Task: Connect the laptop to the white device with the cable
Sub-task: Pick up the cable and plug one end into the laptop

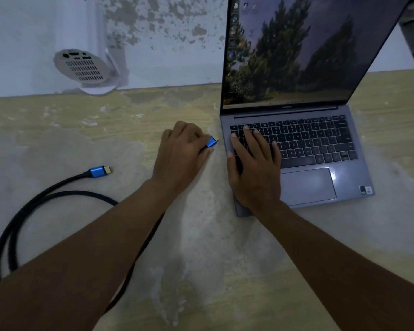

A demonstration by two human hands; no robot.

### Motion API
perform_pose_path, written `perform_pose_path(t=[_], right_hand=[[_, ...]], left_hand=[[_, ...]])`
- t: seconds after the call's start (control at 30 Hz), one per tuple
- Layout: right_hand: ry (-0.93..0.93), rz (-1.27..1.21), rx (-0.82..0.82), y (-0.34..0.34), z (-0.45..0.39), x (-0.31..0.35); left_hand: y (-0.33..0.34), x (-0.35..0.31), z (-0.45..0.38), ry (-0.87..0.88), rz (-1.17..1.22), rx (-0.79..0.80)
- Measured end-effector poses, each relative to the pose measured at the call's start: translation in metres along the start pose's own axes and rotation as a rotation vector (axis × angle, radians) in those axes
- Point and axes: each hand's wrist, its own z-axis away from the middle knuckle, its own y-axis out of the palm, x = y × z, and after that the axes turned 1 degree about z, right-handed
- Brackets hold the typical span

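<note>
Two bare forearms reach up from the lower frame: left hand pinching one blue HDMI plug beside the open laptop, right hand spread flat on its keyboard, second plug lying at left, white device upper left.

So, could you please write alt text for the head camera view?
A person's left hand holds a blue cable plug just short of the left edge of an open laptop, while the right hand rests on its keyboard. The cable's other plug lies loose on the table, and a white device stands by the wall.
</note>
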Motion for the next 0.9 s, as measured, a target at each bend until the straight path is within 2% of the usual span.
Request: perform_pose_path(t=[0.43, 0.9], right_hand=[[-0.003, 0.01, -0.033, 0.003, 0.0, -0.001], [0.002, 0.008, -0.04, 0.006, 0.0, -0.002]], left_hand=[[0.005, 0.026, -0.014, 0.227, 0.127, 0.083], [0.006, 0.033, -0.024, 0.317, 0.137, 0.119]])
